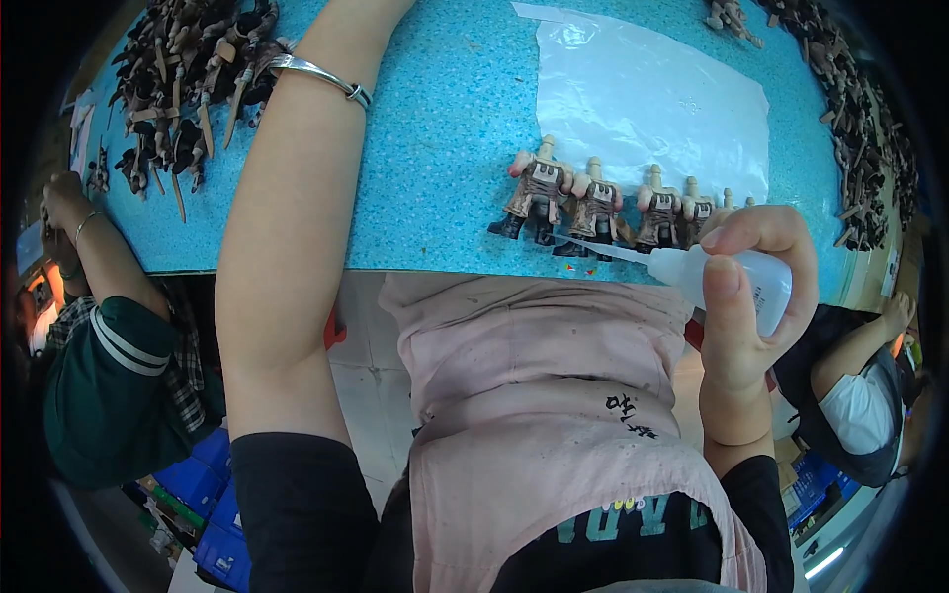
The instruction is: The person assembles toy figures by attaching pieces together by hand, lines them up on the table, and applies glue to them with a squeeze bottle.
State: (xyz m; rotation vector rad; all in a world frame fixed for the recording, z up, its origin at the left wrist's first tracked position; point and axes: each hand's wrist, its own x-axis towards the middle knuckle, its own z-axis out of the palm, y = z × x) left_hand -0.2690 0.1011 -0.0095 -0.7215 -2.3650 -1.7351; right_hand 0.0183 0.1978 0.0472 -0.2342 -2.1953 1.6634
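Currently, head view: right hand (733, 341) is gripping a white squeeze bottle (773, 282) at the near edge of the blue desk (445, 148), fingers pinching its body. Thin nozzle is pointing left toward the boots of small figures (597, 208), which are lying in a row along a white sheet (652, 89). Left forearm (297, 178) is extending past the top edge; left fingers' state cannot be told.

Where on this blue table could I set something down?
Free: the table between the left forearm and the white sheet, plus a narrower strip between sheet and right pile. Crowded: the sheet's near edge, with figures and the bottle, and the left pile.
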